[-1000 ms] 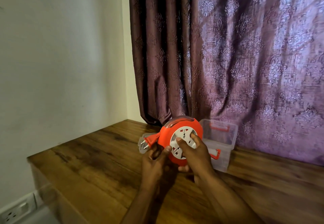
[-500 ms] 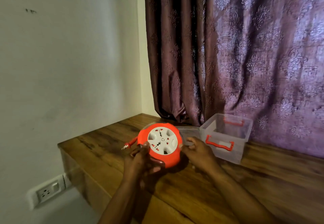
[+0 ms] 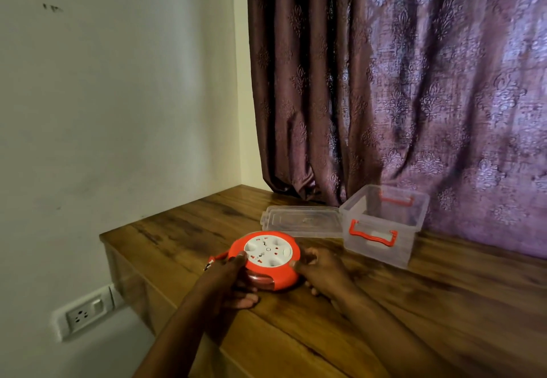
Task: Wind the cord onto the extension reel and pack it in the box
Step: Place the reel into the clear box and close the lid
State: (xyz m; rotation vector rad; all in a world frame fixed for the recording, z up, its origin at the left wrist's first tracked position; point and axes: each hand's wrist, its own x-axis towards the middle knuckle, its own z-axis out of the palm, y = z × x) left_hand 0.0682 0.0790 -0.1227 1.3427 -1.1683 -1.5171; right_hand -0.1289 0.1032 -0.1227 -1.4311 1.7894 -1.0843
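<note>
Head view, and the orange extension reel (image 3: 266, 261) lies flat near the table's (image 3: 414, 303) left front corner, white socket face up, well short of the edge. The left hand (image 3: 228, 281) wraps its left rim, thumb on the white face, fingers curled underneath. The right hand (image 3: 321, 272) cups the right rim, fingers bent around the side. The plug (image 3: 213, 261) pokes out to the left, just beside the left hand, with its cord mostly wound in. Bare wood stretches between the reel and the clear plastic box (image 3: 381, 224), which stands open against the curtain (image 3: 399, 82) with orange handles on both sides. Its transparent lid (image 3: 302, 221) lies flat just to its left, touching or nearly so. The tabletop is dark, streaky wood grain with a sheen. A plain pale wall (image 3: 118, 111) runs along the left, with a white wall socket (image 3: 84, 314) low down below table height. The curtain is heavy purple-brown cloth, embossed with a damask pattern, hanging in deep folds down to the table.
</note>
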